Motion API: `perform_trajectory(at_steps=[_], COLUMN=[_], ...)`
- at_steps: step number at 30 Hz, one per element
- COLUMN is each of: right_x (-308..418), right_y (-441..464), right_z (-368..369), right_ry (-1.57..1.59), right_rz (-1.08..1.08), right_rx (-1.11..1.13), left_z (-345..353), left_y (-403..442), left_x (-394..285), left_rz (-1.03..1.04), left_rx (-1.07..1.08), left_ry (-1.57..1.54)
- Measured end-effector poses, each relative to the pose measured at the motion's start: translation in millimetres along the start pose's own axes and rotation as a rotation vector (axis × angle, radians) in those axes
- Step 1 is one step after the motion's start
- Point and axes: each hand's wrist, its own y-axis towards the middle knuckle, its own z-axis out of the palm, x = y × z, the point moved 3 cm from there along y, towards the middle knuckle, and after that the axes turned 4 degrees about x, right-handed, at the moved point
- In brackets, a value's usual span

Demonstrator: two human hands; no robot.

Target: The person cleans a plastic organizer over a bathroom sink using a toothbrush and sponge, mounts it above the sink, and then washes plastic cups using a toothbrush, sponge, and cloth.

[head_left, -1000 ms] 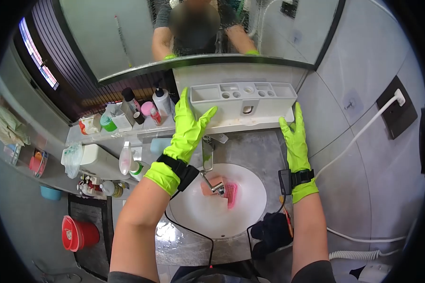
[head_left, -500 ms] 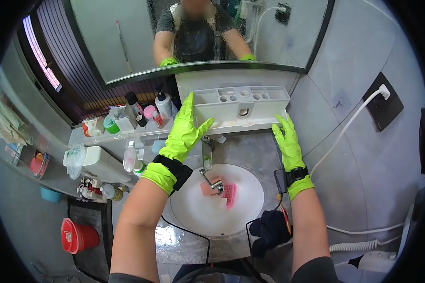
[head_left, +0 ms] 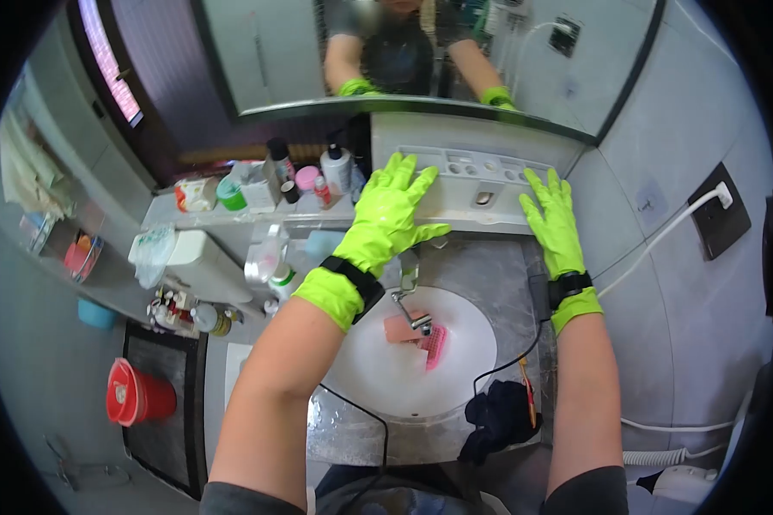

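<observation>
A long white toothbrush holder with round holes and compartments along its top stands on the ledge below the mirror. My left hand, in a bright green rubber glove, lies over its left end with fingers spread and thumb pointing right. At the other end my right hand, gloved alike, has its fingers spread against the holder's right end. Neither hand is closed round it. Below them is the white washbasin with a chrome tap. A pink brush and a salmon-coloured sponge-like block lie in the basin.
Left along the ledge stand a pump bottle, a tissue box and a green tub. A dark cloth lies on the counter's right side. A white cord runs from the wall socket.
The view has shifted, so the scene sits further right. My left hand has moved from beside the holder's left end onto its front, and my right fingers now reach higher on its right end.
</observation>
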Motion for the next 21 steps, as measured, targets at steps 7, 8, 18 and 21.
perform_trajectory(at_steps=[7,8,18,21], right_x=[62.0,67.0,62.7,54.1], right_y=[-40.4,-51.2,-166.7,-206.2], right_z=[-40.7,-41.3,-39.4,-42.3], right_ry=[0.236,0.340,0.869,0.847], right_rz=[-0.085,-0.099,0.239,0.354], right_rx=[-0.098,-0.089,0.067,0.025], left_z=[-75.9,-90.9,-94.3,-75.8], left_y=[-57.9,-80.5,-296.3,-317.4], left_x=[-46.9,-48.2,-8.1,-17.9], left_rz=[-0.027,-0.021,-0.753,-0.724], left_rx=[-0.385,-0.411,-0.472,-0.249], left_ry=[-0.157,-0.190,-0.392,-0.430])
